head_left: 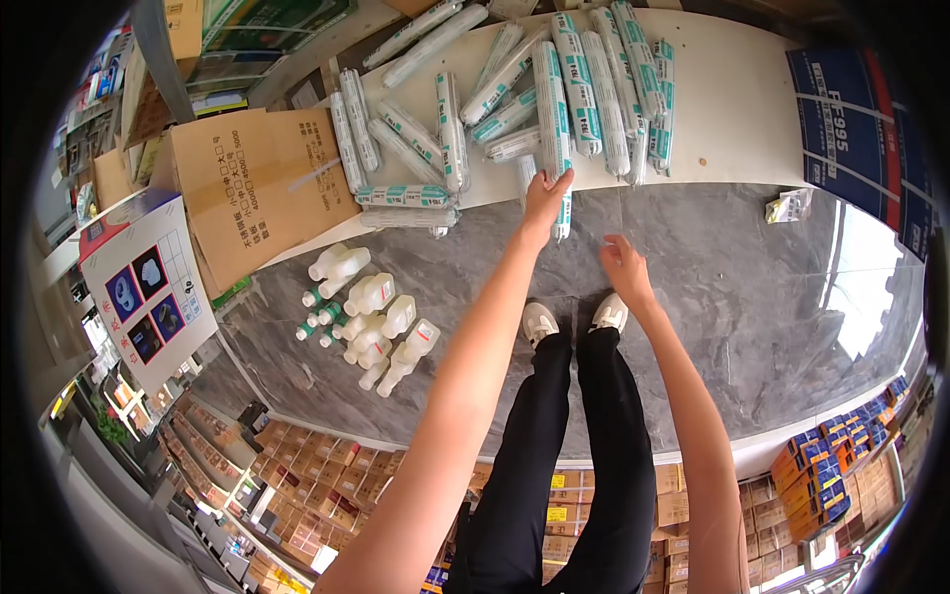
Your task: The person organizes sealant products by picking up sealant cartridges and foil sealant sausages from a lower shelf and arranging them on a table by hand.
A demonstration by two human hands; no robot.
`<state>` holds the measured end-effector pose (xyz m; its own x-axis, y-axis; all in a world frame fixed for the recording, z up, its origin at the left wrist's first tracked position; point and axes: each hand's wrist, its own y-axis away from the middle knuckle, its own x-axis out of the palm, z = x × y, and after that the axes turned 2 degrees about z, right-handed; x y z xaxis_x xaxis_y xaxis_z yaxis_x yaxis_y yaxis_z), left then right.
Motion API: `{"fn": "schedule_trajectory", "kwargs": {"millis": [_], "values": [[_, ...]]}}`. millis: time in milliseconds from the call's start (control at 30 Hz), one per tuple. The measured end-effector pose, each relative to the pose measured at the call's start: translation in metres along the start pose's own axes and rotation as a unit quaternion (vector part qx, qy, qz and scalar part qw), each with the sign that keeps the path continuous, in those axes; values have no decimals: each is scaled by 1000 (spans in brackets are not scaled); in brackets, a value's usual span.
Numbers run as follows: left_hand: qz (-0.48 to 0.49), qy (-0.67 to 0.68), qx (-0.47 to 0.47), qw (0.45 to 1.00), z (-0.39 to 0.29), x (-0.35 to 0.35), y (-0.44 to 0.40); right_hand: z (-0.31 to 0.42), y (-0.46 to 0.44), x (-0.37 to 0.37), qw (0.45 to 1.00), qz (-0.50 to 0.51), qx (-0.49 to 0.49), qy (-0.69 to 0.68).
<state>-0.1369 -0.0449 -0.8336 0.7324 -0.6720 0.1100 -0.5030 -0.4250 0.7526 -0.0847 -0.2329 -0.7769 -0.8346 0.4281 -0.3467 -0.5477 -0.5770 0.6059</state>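
Many white and teal sealant tubes [584, 84] lie in a loose pile on a pale board [732, 119]. My left hand [546, 203] is closed around the lower part of one tube [552, 109], whose bottom end sticks out below my fingers. Other tubes lie close on both sides of it. Some way to the right, over the grey floor, my right hand [623, 265] has its fingers bent and slightly apart, holding nothing. It touches no tube.
White bottles [371, 294], some with green caps, stand on the grey marbled floor [693, 257] at the left. A cardboard box [257, 188] borders the pile's left side. Dark blue boxes [841, 124] are at the right. A small packet [788, 206] lies near the board's edge.
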Motion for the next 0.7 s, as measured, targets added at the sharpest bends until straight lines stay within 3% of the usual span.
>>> {"fn": "schedule_trajectory", "kwargs": {"millis": [100,167,300,433,533,700], "values": [[-44,23,-20,999,-11,10,6,-7,7,1,1000,-5,7,15],[-73,119,-35,990,-10,13,-4,-14,11,6,1000,-4,14,21],[-30,117,-65,991,-5,-1,-11,-14,23,10,999,17,22,39],[-40,120,-34,991,-9,-2,-4,-10,24,13,996,38,71,32],[-37,117,-7,992,-12,-4,-3,-10,24,15,999,21,24,39],[-90,105,29,990,-42,-1,40,1,15,16,997,38,66,24]]}}
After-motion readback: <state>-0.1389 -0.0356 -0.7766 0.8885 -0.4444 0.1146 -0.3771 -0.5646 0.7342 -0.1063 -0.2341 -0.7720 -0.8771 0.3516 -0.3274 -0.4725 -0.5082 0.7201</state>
